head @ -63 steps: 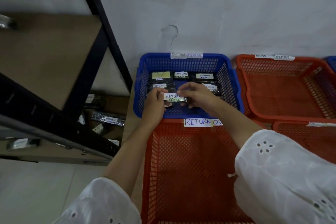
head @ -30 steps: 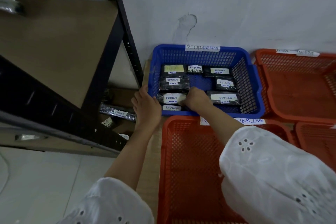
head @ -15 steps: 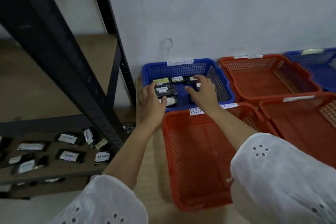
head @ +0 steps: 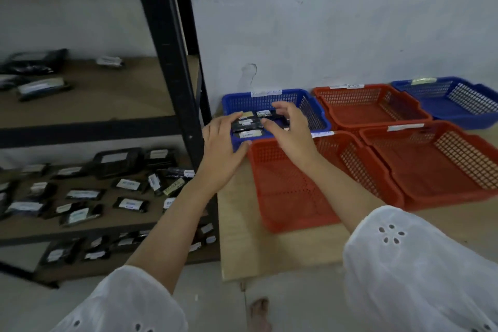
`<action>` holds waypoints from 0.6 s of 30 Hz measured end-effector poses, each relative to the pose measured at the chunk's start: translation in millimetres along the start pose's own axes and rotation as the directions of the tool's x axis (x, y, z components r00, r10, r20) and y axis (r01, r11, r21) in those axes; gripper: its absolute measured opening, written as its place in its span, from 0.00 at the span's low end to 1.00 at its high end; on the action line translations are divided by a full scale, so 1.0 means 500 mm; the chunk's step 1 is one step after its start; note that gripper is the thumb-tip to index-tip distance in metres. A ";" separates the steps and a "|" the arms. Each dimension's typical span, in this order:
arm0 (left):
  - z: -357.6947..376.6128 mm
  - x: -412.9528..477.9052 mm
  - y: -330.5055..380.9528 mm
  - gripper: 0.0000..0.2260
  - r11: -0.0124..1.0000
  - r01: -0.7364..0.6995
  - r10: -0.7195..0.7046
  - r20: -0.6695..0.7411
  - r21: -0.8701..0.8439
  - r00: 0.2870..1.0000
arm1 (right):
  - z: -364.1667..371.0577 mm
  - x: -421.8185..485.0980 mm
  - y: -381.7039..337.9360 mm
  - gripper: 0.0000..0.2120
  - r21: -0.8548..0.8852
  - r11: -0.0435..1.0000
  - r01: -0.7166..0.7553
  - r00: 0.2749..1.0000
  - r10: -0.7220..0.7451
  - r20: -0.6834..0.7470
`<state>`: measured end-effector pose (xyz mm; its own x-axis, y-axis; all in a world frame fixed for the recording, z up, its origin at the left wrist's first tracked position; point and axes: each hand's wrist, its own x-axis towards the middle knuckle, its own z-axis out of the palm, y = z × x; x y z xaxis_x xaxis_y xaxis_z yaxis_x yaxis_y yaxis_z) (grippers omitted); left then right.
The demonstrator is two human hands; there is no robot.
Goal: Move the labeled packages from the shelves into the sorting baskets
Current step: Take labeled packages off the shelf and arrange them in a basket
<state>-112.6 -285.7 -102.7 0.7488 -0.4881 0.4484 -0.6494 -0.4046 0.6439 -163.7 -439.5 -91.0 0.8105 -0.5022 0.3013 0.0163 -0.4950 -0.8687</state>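
Labeled packages point(head: 246, 127): black, white-tagged, lying flat in blue basket point(head: 310, 105) at far left corner of counter point(head: 269, 256), against wall. More packages point(head: 129, 203) scattered on shelves point(head: 80, 116) of black rack, left of counter. Left hand point(head: 222, 151): fingers spread, empty, over near left corner of blue basket. Right hand point(head: 289, 132): fingers loosely apart, empty, above basket's near rim. Red basket point(head: 283, 197): nearer, beneath both wrists, touching blue basket. Further red and blue baskets toward right edge.
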 end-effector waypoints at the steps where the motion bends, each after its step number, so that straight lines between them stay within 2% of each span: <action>1: -0.019 -0.024 0.010 0.25 1.000 -0.008 0.008 -0.006 0.008 1.000 | 0.004 -0.027 -0.014 0.19 0.018 1.000 0.018 1.000 -0.018 0.000; 6: -0.126 -0.132 0.040 0.27 1.000 0.016 -0.016 0.010 0.023 1.000 | 0.048 -0.132 -0.093 0.25 0.053 0.997 0.064 0.997 -0.067 0.049; 10: -0.220 -0.177 0.022 0.29 0.995 0.059 -0.057 -0.027 0.081 0.998 | 0.101 -0.166 -0.163 0.22 0.037 0.992 0.117 0.983 -0.121 0.138; 18: -0.383 -0.180 -0.058 0.30 0.983 0.110 -0.089 -0.143 0.148 0.986 | 0.253 -0.162 -0.302 0.22 0.076 0.983 0.165 0.948 -0.179 0.264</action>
<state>-135.7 -81.9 -42.8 0.8146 -0.3348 0.4736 -0.5757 -0.5658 0.5903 -157.8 -234.2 -33.9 0.9198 -0.2001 0.3377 0.1943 -0.5155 -0.8346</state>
